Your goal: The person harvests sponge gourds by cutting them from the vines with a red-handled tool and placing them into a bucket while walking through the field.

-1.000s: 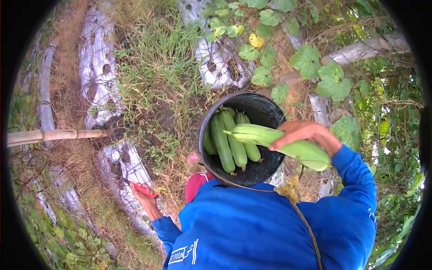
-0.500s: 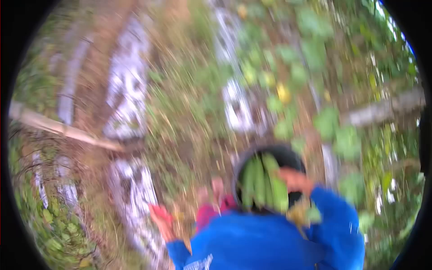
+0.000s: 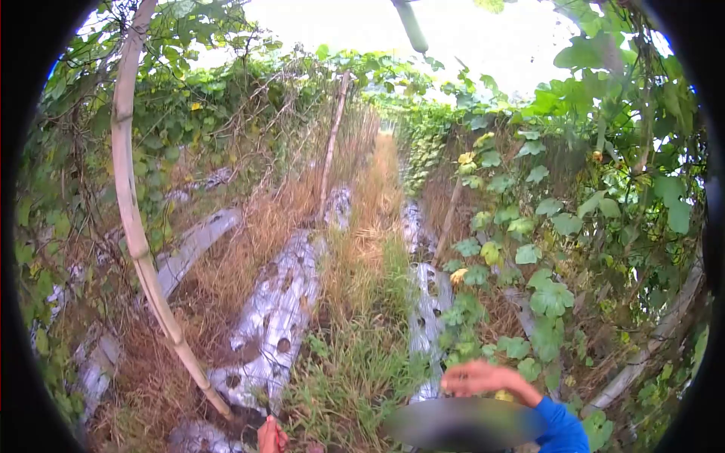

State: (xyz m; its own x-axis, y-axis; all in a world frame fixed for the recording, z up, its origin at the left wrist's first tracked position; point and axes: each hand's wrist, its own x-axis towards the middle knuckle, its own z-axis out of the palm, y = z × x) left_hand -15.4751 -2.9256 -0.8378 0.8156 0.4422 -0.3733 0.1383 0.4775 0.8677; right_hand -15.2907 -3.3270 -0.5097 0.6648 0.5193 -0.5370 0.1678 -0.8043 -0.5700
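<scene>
My right hand (image 3: pixel 483 379) is raised just above the rim of a dark bucket (image 3: pixel 453 426), fingers stretched toward the left, with nothing visible in them. The bucket is smeared, and its contents do not show. At the bottom edge, my left hand (image 3: pixel 271 438) is closed, with a thin dark tip (image 3: pixel 268 412) sticking up from it; what it grips is mostly out of view. Overhead hangs a long green gourd (image 3: pixel 410 29), well away from both hands.
A bamboo pole (image 3: pixel 140 249) leans on the left. Strips of silvery plastic mulch (image 3: pixel 276 309) with holes flank a grassy path (image 3: pixel 362 294). Leafy vines (image 3: pixel 555 298) climb on the right, and another pole (image 3: pixel 649 340) slants at the lower right.
The view has swung up from the bucket to the path and the vines overhead. My right hand has come off the long green gourds in the bucket and is above the rim.
</scene>
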